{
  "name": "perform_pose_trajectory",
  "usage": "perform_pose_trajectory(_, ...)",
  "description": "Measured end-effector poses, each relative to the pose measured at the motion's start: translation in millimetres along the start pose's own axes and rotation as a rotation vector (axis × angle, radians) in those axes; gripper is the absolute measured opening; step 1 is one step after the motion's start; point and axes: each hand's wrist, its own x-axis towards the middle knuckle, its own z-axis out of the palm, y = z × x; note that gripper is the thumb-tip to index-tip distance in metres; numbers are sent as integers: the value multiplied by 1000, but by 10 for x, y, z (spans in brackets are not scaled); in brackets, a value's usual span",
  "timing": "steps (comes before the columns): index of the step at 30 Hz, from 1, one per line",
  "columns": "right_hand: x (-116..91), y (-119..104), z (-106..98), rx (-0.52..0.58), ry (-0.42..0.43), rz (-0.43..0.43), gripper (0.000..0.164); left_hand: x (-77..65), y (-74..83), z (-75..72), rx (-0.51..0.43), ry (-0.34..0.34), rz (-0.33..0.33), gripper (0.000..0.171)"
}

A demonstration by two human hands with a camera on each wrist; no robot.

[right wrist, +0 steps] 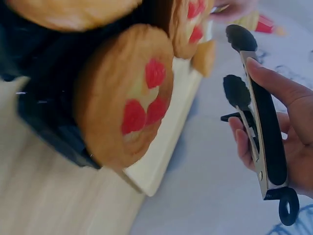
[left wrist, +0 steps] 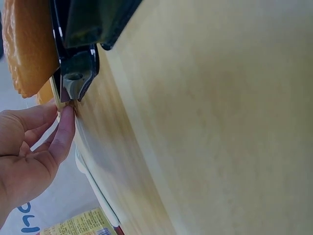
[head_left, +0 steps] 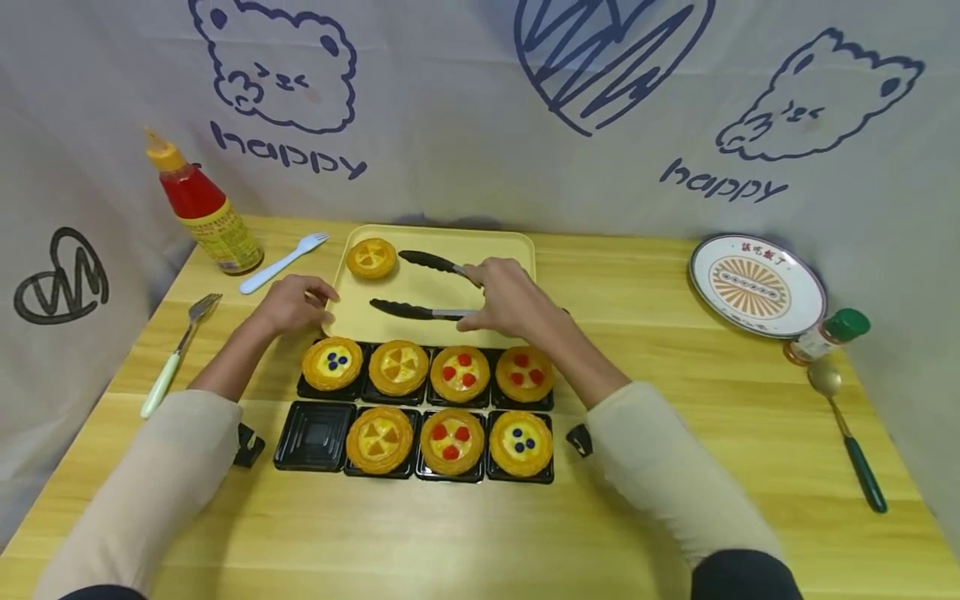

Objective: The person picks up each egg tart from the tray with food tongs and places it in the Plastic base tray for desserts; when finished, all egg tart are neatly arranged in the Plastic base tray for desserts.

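Observation:
My left hand (head_left: 295,304) pinches the near left corner of the pale yellow tray (head_left: 442,333); in the left wrist view the thumb and fingers (left wrist: 63,134) meet at its edge. A tart (head_left: 371,259) with wedge-shaped pieces on top sits at the tray's far left. With my right hand (head_left: 504,296) I hold black-tipped metal tongs (head_left: 408,311), arms spread apart over the tray. Their tips lie to the right of that tart, with nothing between them. The right wrist view shows the tongs (right wrist: 269,132) gripped between thumb and fingers.
Two rows of black boxes hold tarts (head_left: 452,442) in front of the tray; one box (head_left: 315,436) shows its ridged bottom. A sauce bottle (head_left: 213,212), blue fork (head_left: 283,263) and metal fork (head_left: 180,356) lie left. A plate (head_left: 757,286), green-capped jar (head_left: 827,336) and spoon (head_left: 847,437) are right.

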Motion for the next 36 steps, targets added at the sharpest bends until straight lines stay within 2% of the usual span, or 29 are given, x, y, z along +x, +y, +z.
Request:
perform_pose_trajectory(4,339,64,45,-19,-41,36,82,-20,16,38,-4,-4,-5,32)
perform_pose_trajectory(8,574,68,98,2,-73,68,82,-25,38,57,-6,-8,12,32)
perform_pose_trajectory(12,704,44,157,30,-66,95,80,-15,17,72,-25,23,56,28)
perform_pose_trajectory(17,731,18,176,35,-53,119,75,-2,13,84,-34,34,51,27)
perform_pose_trajectory(24,498,32,61,4,-63,111,74,-23,92,50,11,-4,-1,31)
perform_pose_trajectory(30,97,83,-53,-56,17,-26,71,-2,75,29,24,-3,-11,30)
perform_pose_trajectory(36,-364,56,-82,21,38,-104,71,-10,29,-5,31,6,-9,29)
